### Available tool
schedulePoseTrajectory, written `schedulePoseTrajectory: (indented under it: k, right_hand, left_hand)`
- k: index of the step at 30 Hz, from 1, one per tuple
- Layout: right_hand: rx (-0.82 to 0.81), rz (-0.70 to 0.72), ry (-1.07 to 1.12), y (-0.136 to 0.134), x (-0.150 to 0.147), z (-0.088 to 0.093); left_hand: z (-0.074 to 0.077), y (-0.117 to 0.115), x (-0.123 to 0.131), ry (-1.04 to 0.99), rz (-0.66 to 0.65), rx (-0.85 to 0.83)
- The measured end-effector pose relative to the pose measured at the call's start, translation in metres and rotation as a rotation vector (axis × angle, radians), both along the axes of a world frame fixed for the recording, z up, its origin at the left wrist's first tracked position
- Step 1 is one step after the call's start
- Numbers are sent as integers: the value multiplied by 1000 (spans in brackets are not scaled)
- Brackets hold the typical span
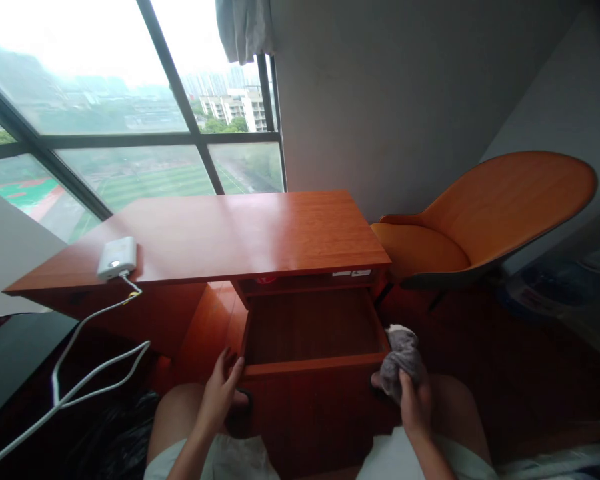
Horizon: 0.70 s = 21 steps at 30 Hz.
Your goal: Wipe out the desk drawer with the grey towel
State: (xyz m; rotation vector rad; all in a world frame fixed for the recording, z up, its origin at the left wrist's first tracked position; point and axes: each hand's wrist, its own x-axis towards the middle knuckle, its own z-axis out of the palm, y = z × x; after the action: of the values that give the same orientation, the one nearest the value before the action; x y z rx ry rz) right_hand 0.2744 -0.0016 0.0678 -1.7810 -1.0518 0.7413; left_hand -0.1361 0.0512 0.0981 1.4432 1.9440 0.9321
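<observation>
A red-brown wooden desk [240, 233] stands under the window, and its drawer [310, 363] is pulled out toward me with nothing showing inside. My left hand [220, 390] rests at the drawer's front left corner, fingers partly spread against the wood and holding nothing. My right hand [414, 400] is closed around a crumpled grey cloth [400, 357] at the drawer's front right corner. My bare knees sit on either side of the drawer front.
A white power bank [117, 257] lies on the desk's left end, its white cable [90, 373] trailing to the floor. An orange shell chair [480, 213] stands right of the desk. Large window [130, 120] behind; grey wall to the right.
</observation>
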Motion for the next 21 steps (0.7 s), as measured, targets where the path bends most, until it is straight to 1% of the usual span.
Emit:
schedulePoseTrajectory:
  k: [1, 2, 4, 7, 9, 10, 12, 14, 15, 17, 18, 19, 21]
  right_hand:
    - [79, 1, -152, 2, -6, 9]
    - [130, 49, -307, 6, -11, 18]
    - [110, 218, -566, 17, -20, 39]
    - [-67, 379, -780, 40, -35, 69]
    - [-209, 504, -831, 58, -50, 84]
    - [-271, 576, -821, 66, -60, 90]
    - [-352, 753, -749, 82, -90, 96]
    - [-352, 956, -660, 92, -132, 98]
    - [-315, 1044, -623, 94, -157, 98]
    - [-163, 1155, -614, 91, -206, 97]
    - [-79, 1148, -656, 86, -228, 95]
    - [-19, 1090, -718, 80, -247, 94]
    - [64, 976, -784, 66, -267, 90]
  left_hand:
    - [-2, -1, -1, -109, 18, -39]
    - [-3, -2, -2, -191, 30, -62]
    - [-2, -5, -1, -290, 46, -75]
    - [6, -8, 0, -403, 70, -85]
    - [12, -11, 1, -482, 81, -104]
    - [14, -12, 1, -518, 86, -109]
    - [17, -15, 1, -586, 100, -108]
    - [16, -18, 2, -648, 111, -109]
    - [15, -19, 2, -684, 108, -121]
    - [13, -22, 3, -772, 90, -155]
    - [12, -24, 4, -822, 82, -168]
    - [11, -25, 5, -875, 77, -175]
    - [11, -25, 6, -986, 80, -195]
